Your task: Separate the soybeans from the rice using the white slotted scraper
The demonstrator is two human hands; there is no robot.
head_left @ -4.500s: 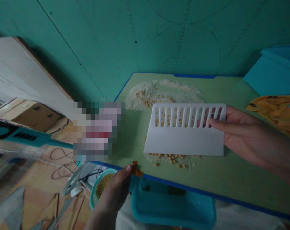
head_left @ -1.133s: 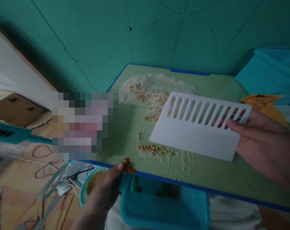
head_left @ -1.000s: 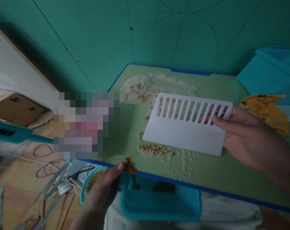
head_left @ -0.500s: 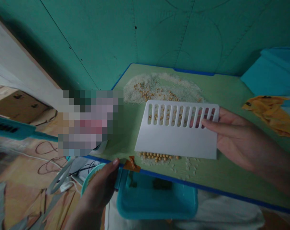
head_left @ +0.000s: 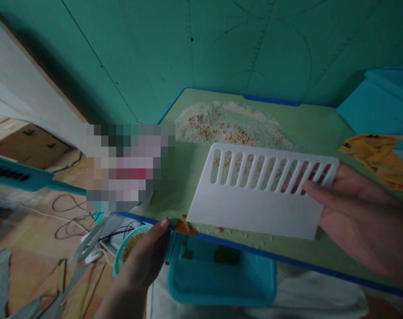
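My right hand grips a white slotted plate by its right end, thumb on the front face. The plate's lower edge is close to the table's near edge, tilted over white grains and a few yellow beans. Below that edge is a teal tray with dark patches inside. My left hand is closed at the tray's left side, thumb on top; its other fingers are mostly hidden. Farther back, a heap of white grains mixed with yellow beans lies on the green tabletop.
A teal bowl of beans stands below, left of my left hand. Orange tape sticks to the table edge. An orange cloth and a blue container lie at right. Cables trail on the floor; a pixelated area covers the table's left end.
My right hand has drawn the slotted plate nearer and to the right, up to the table's near edge. Fewer beans show in front of it. My left hand stays at the tray.
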